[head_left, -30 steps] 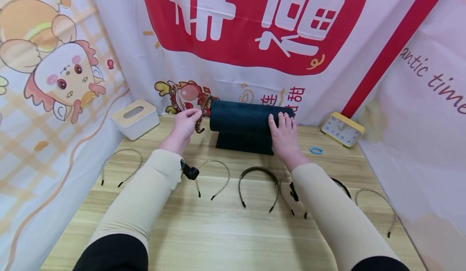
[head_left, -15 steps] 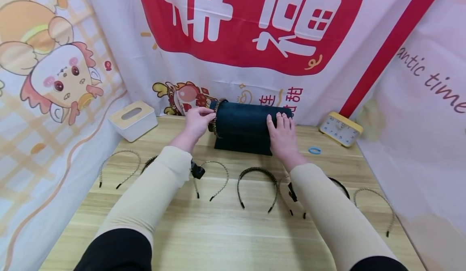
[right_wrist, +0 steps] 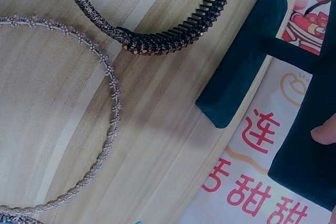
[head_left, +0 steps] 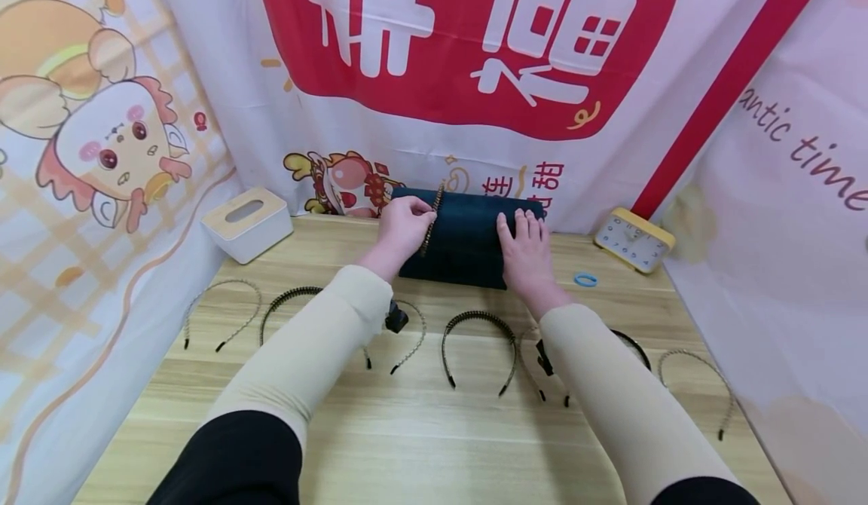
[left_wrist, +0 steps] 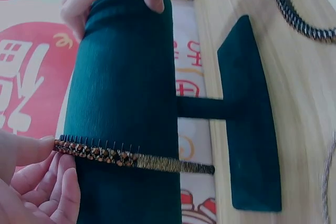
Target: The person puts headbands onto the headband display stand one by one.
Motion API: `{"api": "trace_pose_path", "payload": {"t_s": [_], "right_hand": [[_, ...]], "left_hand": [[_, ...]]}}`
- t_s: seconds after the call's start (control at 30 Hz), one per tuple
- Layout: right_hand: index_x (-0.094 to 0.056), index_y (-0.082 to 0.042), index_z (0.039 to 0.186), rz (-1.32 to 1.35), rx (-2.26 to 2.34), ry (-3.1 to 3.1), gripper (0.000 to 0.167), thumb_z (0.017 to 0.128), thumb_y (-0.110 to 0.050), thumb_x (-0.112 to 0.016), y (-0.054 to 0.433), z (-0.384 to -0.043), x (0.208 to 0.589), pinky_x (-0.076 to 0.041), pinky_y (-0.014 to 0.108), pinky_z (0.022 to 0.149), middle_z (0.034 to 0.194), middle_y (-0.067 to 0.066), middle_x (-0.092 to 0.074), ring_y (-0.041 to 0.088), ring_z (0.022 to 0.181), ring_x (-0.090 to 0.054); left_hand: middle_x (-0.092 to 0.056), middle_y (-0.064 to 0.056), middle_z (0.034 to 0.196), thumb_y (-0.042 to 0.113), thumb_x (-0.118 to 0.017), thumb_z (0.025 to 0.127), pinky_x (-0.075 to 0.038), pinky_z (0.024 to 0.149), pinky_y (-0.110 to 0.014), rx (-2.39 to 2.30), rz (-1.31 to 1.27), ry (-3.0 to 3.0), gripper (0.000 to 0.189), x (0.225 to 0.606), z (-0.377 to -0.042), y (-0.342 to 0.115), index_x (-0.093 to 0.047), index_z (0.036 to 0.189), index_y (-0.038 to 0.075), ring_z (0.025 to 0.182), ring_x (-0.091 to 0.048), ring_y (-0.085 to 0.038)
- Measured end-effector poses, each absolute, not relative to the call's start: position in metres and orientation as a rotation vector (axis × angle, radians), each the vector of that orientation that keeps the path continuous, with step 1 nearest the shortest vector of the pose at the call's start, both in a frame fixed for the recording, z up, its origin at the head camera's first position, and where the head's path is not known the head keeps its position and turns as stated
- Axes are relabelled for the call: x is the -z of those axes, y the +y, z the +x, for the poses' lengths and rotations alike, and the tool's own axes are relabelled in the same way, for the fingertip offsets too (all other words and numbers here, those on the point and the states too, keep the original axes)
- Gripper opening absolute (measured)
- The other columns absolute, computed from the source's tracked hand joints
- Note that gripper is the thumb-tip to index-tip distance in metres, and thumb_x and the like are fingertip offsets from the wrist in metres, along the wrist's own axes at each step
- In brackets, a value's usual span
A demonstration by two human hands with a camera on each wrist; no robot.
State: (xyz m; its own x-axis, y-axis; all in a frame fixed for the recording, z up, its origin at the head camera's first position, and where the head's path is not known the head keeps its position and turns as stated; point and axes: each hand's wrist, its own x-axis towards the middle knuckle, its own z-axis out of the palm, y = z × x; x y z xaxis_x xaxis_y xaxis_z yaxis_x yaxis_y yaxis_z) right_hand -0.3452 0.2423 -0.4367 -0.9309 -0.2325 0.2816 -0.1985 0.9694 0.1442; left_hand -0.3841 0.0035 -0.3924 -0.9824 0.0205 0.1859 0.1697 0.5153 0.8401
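Observation:
A dark green velvet headband stand (head_left: pixel 468 226) stands at the back of the table, its padded roll carried on a flat base (left_wrist: pixel 249 119). My left hand (head_left: pixel 404 226) pinches a brown beaded headband (left_wrist: pixel 121 157) between thumb and fingertips. The headband lies across the roll, left of its middle, its wrapped end reaching past the roll's edge in the left wrist view. My right hand (head_left: pixel 531 256) rests on the right end of the roll with fingers extended; in the right wrist view only a fingertip (right_wrist: pixel 325 132) and a sliver of the hand show.
Several headbands lie in a row in front, among them a dark spiky one (head_left: pixel 479 314) and a thin beaded one (right_wrist: pixel 116 106). A tissue box (head_left: pixel 254 232) stands left, a yellow clock (head_left: pixel 635 241) right, near a blue ring (head_left: pixel 585 280). Printed cloth hangs behind and at both sides.
My left hand has brought the headband from beside the stand onto the roll's left end, then slid it rightward along the roll. My right hand has stayed on the roll.

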Motion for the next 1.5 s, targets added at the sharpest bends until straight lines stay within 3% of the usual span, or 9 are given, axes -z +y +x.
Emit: {"api": "trace_pose_path", "payload": {"t_s": [0.93,1.13,1.5], "right_hand": [[-0.025,-0.009,0.155,0.298,0.173,-2.838,0.093,0.081,-0.016,-0.080,0.241,-0.346,0.437,-0.014,0.059,0.115,0.153,0.029,-0.022,0.046,0.140,-0.018],[-0.025,-0.009,0.155,0.299,0.169,-2.838,0.090,0.083,-0.016,-0.078,0.242,-0.345,0.437,-0.014,0.059,0.115,0.153,0.029,-0.022,0.046,0.140,-0.018],[-0.027,-0.008,0.155,0.327,0.147,-2.819,0.081,0.087,-0.012,-0.071,0.242,-0.343,0.436,-0.014,0.059,0.114,0.152,0.030,-0.023,0.047,0.140,-0.019]], "left_hand": [[-0.067,0.005,0.086,0.032,-0.071,0.093,-0.051,0.075,-0.032,1.389,-0.058,-2.661,0.013,0.386,-0.383,0.058,-0.071,0.089,0.019,0.081,-0.060,-0.014],[-0.065,0.003,0.085,0.030,-0.073,0.091,-0.051,0.075,-0.031,1.468,-0.074,-2.599,0.013,0.388,-0.388,0.059,-0.070,0.090,0.017,0.081,-0.059,-0.014],[-0.064,0.000,0.079,0.035,-0.073,0.090,-0.052,0.063,-0.033,1.681,-0.162,-2.437,0.021,0.392,-0.379,0.033,-0.068,0.091,0.015,0.067,-0.063,-0.014]]}}
